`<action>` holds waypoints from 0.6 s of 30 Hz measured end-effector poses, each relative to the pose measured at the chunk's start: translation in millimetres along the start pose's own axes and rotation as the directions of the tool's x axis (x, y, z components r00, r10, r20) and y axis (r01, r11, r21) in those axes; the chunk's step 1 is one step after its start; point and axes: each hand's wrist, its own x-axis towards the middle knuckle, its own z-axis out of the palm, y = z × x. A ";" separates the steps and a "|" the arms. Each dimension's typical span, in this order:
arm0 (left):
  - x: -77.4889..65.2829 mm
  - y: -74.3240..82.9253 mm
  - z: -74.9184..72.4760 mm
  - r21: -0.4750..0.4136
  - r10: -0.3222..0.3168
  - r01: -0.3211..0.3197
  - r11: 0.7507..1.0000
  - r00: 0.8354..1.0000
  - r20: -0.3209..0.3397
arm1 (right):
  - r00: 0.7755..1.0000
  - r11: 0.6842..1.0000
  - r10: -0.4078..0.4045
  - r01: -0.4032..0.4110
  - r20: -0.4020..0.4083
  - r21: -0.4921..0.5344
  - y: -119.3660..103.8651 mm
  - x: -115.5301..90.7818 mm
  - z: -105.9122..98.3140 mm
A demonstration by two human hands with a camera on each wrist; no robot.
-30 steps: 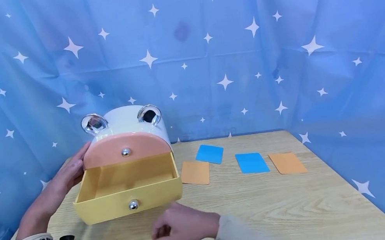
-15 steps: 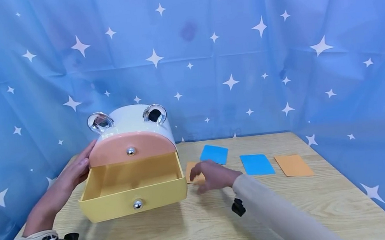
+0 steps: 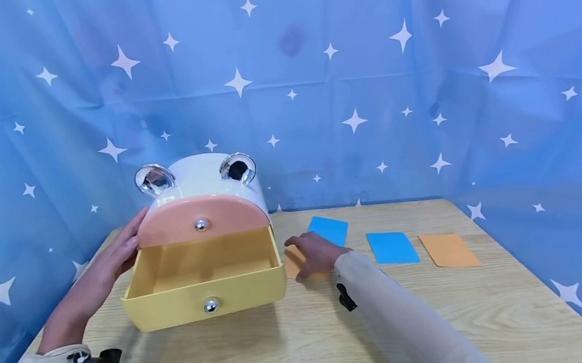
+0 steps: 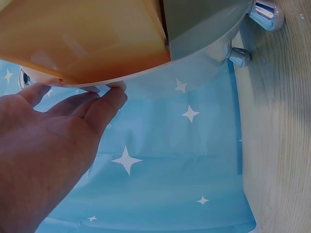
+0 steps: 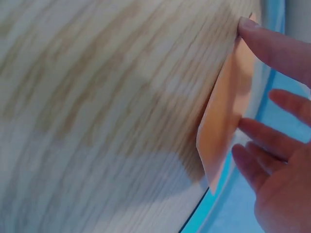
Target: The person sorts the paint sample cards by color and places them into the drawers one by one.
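Though illegible, marks beyond hand at card

The cabinet shell is white; its upper drawer front is salmon pink, its lower drawer yellow. Knobs are silver. Two blue cards and two orange cards are plain. The bench shows pale wood grain. The backdrop is blue with white four-pointed stars.

Left of my right hand, the pulled-out yellow drawer bars the way; beyond the wooden tabletop, the star-patterned curtain does. Rightward I can pass over the flat blue card.
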 end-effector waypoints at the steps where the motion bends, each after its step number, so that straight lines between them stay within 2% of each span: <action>1: -0.5 0.4 -0.6 -0.002 0.002 -0.002 1.000 1.000 -0.001 | 1.000 1.000 0.002 -0.002 0.001 0.000 0.0 0.0 -0.3; 9: -0.3 0.0 0.8 -0.005 -0.019 0.019 1.000 1.000 0.016 | 0.997 0.997 0.071 -0.070 0.020 -0.019 1.9 -2.1 0.2; 18: -0.2 0.3 -1.8 0.002 -0.005 0.005 1.000 1.000 0.006 | 0.999 0.999 0.049 -0.049 0.010 -0.004 -0.3 -0.2 -3.3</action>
